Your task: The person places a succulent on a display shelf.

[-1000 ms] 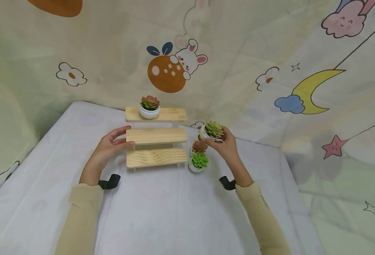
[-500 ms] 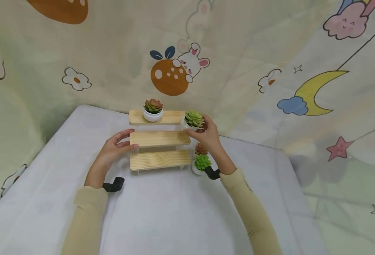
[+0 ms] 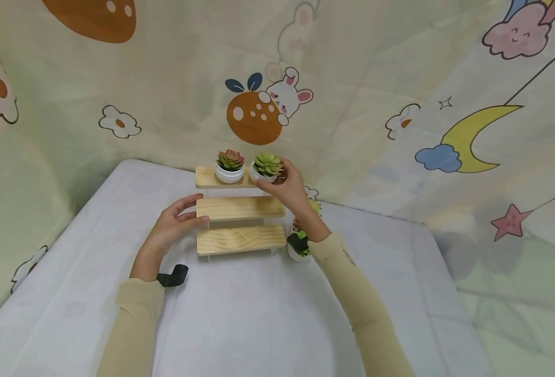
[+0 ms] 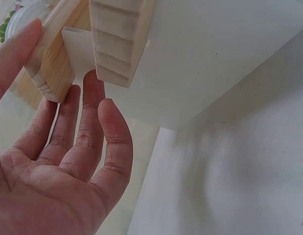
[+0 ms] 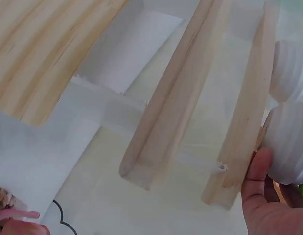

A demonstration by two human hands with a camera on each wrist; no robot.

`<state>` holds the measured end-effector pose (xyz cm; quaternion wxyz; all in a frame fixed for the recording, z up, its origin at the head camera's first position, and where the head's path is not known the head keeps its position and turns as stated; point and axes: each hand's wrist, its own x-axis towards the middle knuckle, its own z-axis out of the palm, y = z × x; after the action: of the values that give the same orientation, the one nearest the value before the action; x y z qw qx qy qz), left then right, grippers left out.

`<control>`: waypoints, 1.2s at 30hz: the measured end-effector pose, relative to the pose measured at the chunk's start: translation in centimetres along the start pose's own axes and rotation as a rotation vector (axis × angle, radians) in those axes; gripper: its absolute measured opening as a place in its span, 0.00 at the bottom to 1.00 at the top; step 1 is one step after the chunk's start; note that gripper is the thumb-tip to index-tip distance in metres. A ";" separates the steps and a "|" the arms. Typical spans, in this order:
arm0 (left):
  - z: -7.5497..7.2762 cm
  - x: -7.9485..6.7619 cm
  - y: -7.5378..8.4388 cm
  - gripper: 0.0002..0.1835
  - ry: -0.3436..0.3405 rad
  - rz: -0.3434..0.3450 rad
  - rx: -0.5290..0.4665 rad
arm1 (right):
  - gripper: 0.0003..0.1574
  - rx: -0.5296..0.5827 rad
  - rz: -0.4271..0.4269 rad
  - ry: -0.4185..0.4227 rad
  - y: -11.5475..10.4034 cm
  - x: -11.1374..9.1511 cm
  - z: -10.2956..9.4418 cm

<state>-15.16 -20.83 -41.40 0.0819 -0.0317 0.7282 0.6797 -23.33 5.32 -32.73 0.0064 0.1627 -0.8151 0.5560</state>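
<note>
A three-tier wooden display stand (image 3: 241, 208) rises in steps on the white cloth. My left hand (image 3: 174, 225) steadies it at the left end of the middle board, thumb on one side and fingers on the other, as the left wrist view (image 4: 68, 161) shows. With my right hand (image 3: 291, 191) I grip a green potted succulent (image 3: 267, 164) by its white ribbed pot (image 5: 291, 142), at the right part of the top board. A reddish potted succulent (image 3: 230, 161) stands just left of it on that board.
Right of the stand, several more potted succulents are grouped on the table (image 3: 240, 319), including a white pot (image 3: 295, 254) and a yellow-green plant (image 3: 316, 207). My right forearm partly covers them. A patterned cloth backdrop (image 3: 178, 104) hangs close behind the stand.
My right hand has carried the green succulent leftward and up, from beside the stand to the top board next to the reddish one. My left hand keeps its hold on the stand.
</note>
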 end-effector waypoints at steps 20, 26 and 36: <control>0.1 0.0 0.0 0.43 0.005 0.001 -0.002 | 0.36 -0.044 -0.004 -0.049 0.7 1.2 0.4; 0.2 -0.1 0.1 0.43 0.003 -0.007 -0.011 | 0.32 -0.009 -0.012 -0.101 1.0 1.0 -0.2; 0.1 -0.2 0.3 0.43 -0.004 -0.017 -0.016 | 0.44 -0.027 0.076 -0.174 0.7 0.2 -1.9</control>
<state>-15.04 -20.74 -41.10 0.0887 -0.0374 0.7224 0.6848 -24.06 7.21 -32.57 -0.0833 0.1790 -0.8255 0.5287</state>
